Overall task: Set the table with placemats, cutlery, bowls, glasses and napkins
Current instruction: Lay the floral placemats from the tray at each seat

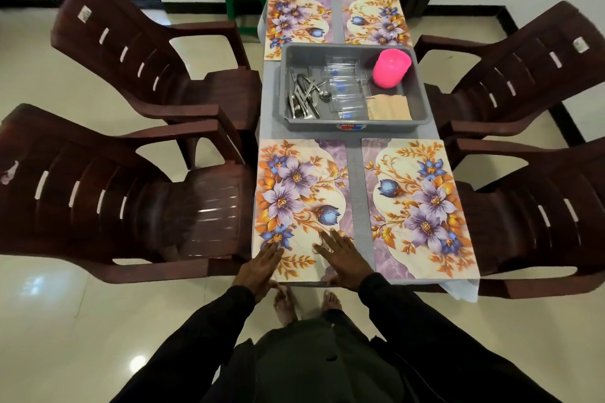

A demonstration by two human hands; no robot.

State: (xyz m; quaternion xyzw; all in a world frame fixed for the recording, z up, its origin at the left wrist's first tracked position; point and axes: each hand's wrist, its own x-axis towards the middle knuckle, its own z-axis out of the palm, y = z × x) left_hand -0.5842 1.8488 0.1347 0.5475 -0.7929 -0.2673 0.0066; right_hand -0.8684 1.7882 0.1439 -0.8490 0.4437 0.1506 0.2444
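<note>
So far only the four floral placemats (422, 206) lie on the worktop (357, 167). The left hand (262, 267) and right hand (342, 258) press flat, fingers straight, on the near-left placemat (294, 180). Cutlery (302, 98), glasses (343, 82), pink bowls (391, 67) and napkins (389, 106) wait in the grey tub (422, 108).

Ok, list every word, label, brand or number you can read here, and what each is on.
Nothing reads clearly.
Tub label, front wall of the grey tub: print above a red and blue logo, too blurred to quote.
Left sticker, on the far left chair: too small to read.
Right sticker, on the far right chair: too small to read.
</note>
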